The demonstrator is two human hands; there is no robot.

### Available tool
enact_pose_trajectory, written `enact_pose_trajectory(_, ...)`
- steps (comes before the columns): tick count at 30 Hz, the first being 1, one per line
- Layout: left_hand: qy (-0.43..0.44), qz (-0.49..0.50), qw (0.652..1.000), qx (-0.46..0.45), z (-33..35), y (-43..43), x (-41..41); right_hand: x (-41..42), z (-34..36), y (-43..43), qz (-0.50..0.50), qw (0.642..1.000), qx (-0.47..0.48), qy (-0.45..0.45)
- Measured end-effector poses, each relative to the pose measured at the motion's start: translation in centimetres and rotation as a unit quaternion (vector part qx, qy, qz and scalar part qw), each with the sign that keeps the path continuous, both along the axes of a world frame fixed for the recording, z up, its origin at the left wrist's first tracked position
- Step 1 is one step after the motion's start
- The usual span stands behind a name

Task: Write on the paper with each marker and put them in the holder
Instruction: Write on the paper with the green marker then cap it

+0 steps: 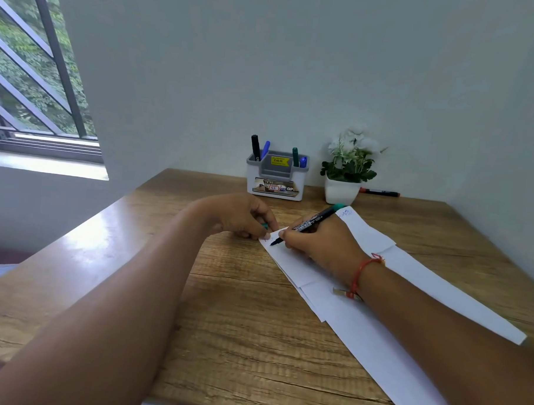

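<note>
Head view. The right hand point(319, 244) grips the green marker point(307, 225) with fingers curled round its barrel. The tip is down on the far-left corner of the paper point(409, 285), and faint marks show there. The left hand point(243, 216) has curled fingers pinching what looks like the green cap point(264, 226), with its fingertips touching the paper's edge just beside the tip. The holder point(276, 178) stands at the far edge of the table point(223, 323) and already has four markers point(255, 146) upright in it. A red marker point(379, 193) lies flat to the right of the plant pot point(341, 190), partly behind it.

- **Paper slip:** the sheets are loose and overlapping and are pinned at one corner only, so a firm stroke could slide or crease them.
- **Smudging:** the right forearm lies across the paper and could smear fresh ink if it drags.
- **Cap loss:** the cap is held in a small pinch and could drop and roll away.
- **Knocked pot:** the holder is just left of the pot, so a reach towards it could knock the pot over.
- **Missed marker:** the red marker is half hidden and easy to overlook.
</note>
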State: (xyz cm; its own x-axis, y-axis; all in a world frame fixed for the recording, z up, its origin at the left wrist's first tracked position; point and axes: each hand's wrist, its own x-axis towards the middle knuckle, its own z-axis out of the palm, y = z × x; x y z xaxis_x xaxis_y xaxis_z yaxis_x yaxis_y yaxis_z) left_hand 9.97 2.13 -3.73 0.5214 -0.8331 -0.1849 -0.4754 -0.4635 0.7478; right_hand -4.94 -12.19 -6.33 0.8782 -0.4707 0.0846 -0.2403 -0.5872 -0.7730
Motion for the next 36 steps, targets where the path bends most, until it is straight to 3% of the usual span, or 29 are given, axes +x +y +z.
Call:
enact_pose_trajectory(15, 0.007, -0.001, 1.000, -0.002, -0.16, -0.01, 0.14, -0.33, 0.38, 0.04, 0.081, 0.993, 0.069, -0.045)
enact_pose_trajectory(26, 0.005, -0.001, 1.000, 0.003, -0.01, -0.01, -0.04, 0.00, 0.14, 0.24, 0.059, 0.998, -0.002, -0.008)
enact_pose_trajectory(36, 0.005, 0.006, 1.000, 0.003, 0.11, -0.11, -0.22, 0.06, 0.18, 0.19, 0.029, 0.998, 0.035, -0.035)
